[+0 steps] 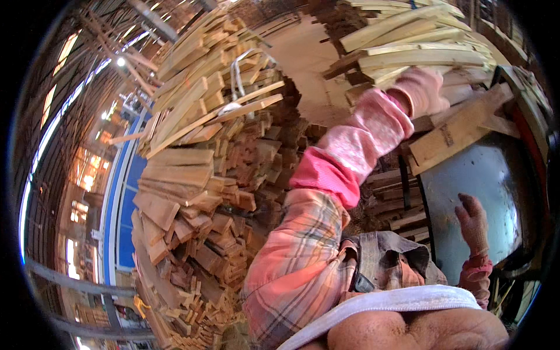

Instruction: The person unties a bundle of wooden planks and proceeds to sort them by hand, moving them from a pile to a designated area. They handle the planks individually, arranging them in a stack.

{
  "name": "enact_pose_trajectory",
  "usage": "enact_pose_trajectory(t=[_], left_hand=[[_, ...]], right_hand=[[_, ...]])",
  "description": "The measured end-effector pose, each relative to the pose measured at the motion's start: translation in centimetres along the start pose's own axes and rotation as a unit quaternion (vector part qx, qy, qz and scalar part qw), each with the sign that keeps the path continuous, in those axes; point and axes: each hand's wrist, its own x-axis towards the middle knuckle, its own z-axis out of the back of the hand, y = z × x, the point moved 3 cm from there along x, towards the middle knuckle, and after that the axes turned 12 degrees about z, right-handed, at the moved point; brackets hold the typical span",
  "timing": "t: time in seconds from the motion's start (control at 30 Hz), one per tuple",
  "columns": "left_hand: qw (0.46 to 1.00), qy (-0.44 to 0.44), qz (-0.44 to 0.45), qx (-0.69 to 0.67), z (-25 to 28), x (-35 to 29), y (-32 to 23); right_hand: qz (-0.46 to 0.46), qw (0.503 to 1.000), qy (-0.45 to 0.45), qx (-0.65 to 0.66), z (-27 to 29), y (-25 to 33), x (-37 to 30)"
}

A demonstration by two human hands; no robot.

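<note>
My left arm, in a plaid shirt and pink sleeve covers, reaches forward and right. My left hand, in a pale pink glove, is at stacked boards beyond the metal surface, its fingers curled over the edge of a wooden board; the fingertips are hidden. Just right of it, a wide wooden board lies slanted, its lower end over the shiny metal tabletop. Above that tabletop is my right hand, gloved, with its fingers stretched out and nothing in them.
A tall heap of loose boards rises on the left, with a white strap on top. Long pale planks are stacked at the far right. A blue panel and a metal rail stand left of the heap.
</note>
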Motion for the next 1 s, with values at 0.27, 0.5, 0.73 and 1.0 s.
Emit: enact_pose_trajectory(t=[0.27, 0.5, 0.73, 1.0], left_hand=[[0.966, -0.110, 0.083, 0.219, 18.1, -7.6, 17.3], [0.828, 0.015, 0.310, 0.468, 30.7, -21.8, 42.1], [0.753, 0.092, 0.560, 0.333, 24.2, -32.2, 50.3], [0.719, 0.042, 0.594, 0.358, 21.5, -34.2, 52.5]], right_hand=[[0.173, 0.985, -0.009, 0.004, -1.8, 6.4, 12.6], [0.517, 0.845, 0.008, -0.140, -8.8, 26.0, 22.9], [0.531, 0.813, 0.166, -0.172, -21.5, 41.1, 27.7], [0.622, 0.712, 0.007, -0.326, -20.3, 39.1, 29.2]])
